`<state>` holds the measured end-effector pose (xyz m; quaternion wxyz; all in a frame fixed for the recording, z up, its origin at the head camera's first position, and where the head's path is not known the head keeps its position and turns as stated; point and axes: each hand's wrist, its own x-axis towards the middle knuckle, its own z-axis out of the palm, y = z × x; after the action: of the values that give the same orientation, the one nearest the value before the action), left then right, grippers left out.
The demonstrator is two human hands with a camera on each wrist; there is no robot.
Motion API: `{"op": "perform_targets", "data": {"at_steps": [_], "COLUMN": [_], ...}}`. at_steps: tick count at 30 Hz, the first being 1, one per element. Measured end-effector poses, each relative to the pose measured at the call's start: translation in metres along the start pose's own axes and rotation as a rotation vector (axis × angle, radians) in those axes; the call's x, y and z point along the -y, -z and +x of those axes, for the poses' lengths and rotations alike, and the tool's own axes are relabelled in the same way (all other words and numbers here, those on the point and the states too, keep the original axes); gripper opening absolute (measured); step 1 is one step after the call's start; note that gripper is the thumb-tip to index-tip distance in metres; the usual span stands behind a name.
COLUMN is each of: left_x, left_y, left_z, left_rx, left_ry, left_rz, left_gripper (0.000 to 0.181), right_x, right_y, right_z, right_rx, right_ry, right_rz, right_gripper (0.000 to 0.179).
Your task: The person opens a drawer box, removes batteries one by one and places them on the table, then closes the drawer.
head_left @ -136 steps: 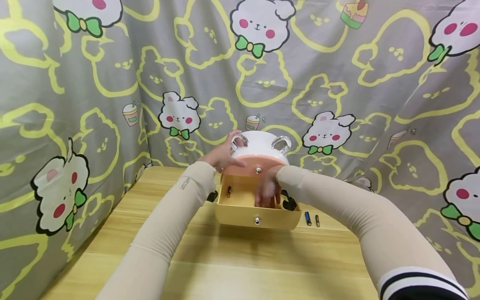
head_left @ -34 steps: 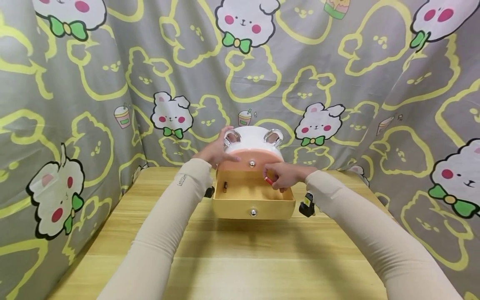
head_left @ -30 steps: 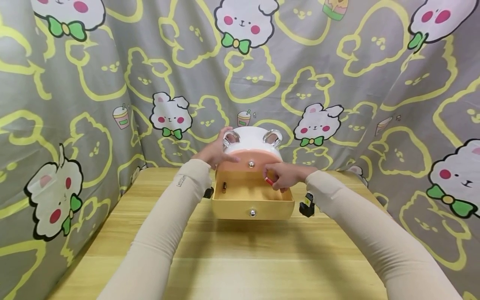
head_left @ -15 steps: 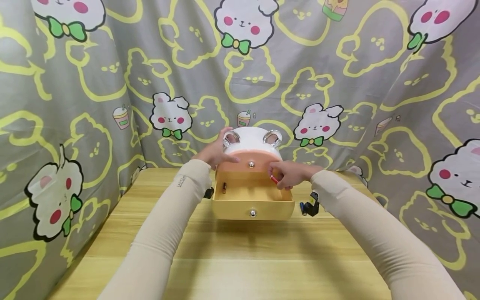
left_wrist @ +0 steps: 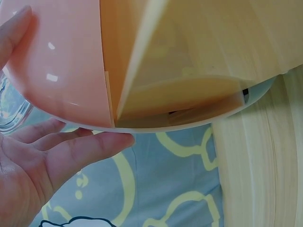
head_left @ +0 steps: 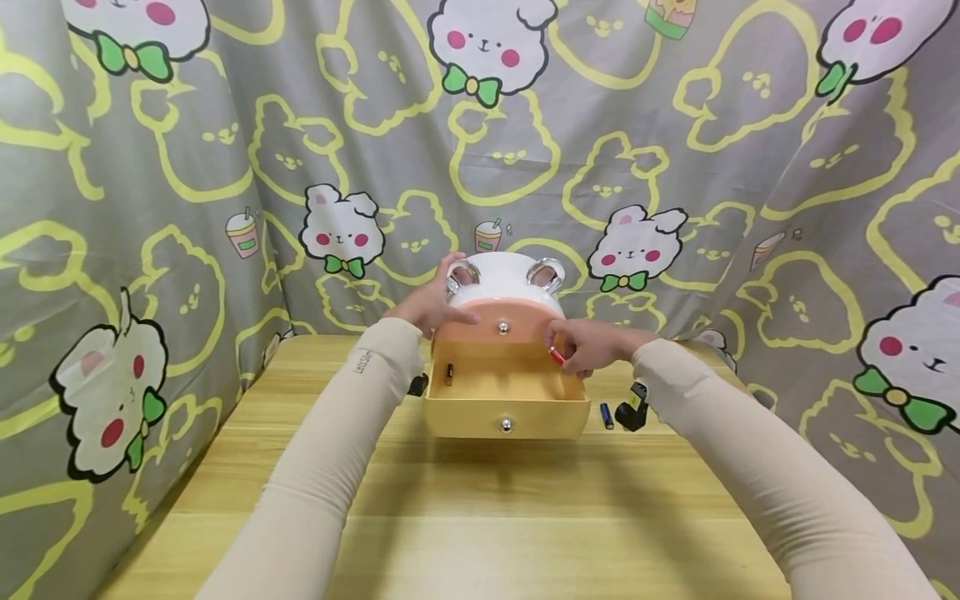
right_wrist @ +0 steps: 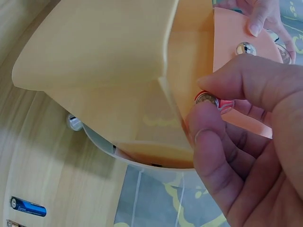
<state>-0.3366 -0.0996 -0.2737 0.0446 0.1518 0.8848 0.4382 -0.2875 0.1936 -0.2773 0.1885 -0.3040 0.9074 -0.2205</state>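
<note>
A small drawer box [head_left: 504, 273] with a white top and clear ear-shaped loops stands on the table. Its pink upper drawer [head_left: 528, 315] is closed, and the yellow lower drawer [head_left: 465, 421] is pulled out. My left hand [head_left: 429, 307] holds the box's left side, thumb on the pink front, other fingers along the white edge [left_wrist: 71, 127]. Over the yellow drawer's right rim, my right hand [head_left: 596, 343] pinches a red battery [head_left: 557, 355] between thumb and fingertips; its metal end faces the right wrist view. A dark battery [head_left: 449, 374] lies inside the drawer at left.
A blue battery [head_left: 606, 415] lies on the wooden table [head_left: 510, 533] right of the drawer. Another battery [right_wrist: 15, 223] shows partly beside it in the right wrist view. A patterned curtain [head_left: 420, 167] hangs close behind the box and along both sides.
The right hand was down inside the yellow drawer; it has come up with the red battery and shifted slightly right, uncovering the blue battery. The left hand stays on the box.
</note>
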Motion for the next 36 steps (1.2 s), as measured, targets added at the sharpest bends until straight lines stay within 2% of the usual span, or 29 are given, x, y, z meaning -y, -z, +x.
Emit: {"op": "perform_targets", "data": {"at_steps": [4, 14, 19, 27, 30, 36], "left_x": [-0.001, -0.002, -0.003, -0.001, 0.0, 0.002], "left_y": [0.0, 0.001, 0.001, 0.001, 0.0, 0.0], "left_z": [0.0, 0.001, 0.002, 0.001, 0.001, 0.002], "left_rx": [-0.001, 0.008, 0.007, 0.01, 0.013, 0.011], "left_ry": [-0.009, 0.009, 0.001, 0.002, 0.015, 0.001], "left_rz": [0.02, -0.025, 0.002, -0.028, -0.03, -0.017], "left_gripper": [0.116, 0.117, 0.116, 0.115, 0.116, 0.116], "right_x": [-0.001, -0.006, -0.008, -0.012, -0.016, -0.025], "right_y": [0.003, 0.007, 0.007, 0.008, 0.008, 0.008], "right_z": [-0.003, -0.005, -0.007, -0.012, -0.013, -0.016], "right_rx": [-0.004, -0.018, -0.031, -0.048, -0.056, -0.071], "right_ry": [0.0, 0.004, 0.014, -0.032, -0.054, -0.07], "right_rz": [0.008, 0.008, 0.002, 0.041, 0.057, 0.067], "right_gripper": [0.032, 0.032, 0.029, 0.028, 0.027, 0.03]}}
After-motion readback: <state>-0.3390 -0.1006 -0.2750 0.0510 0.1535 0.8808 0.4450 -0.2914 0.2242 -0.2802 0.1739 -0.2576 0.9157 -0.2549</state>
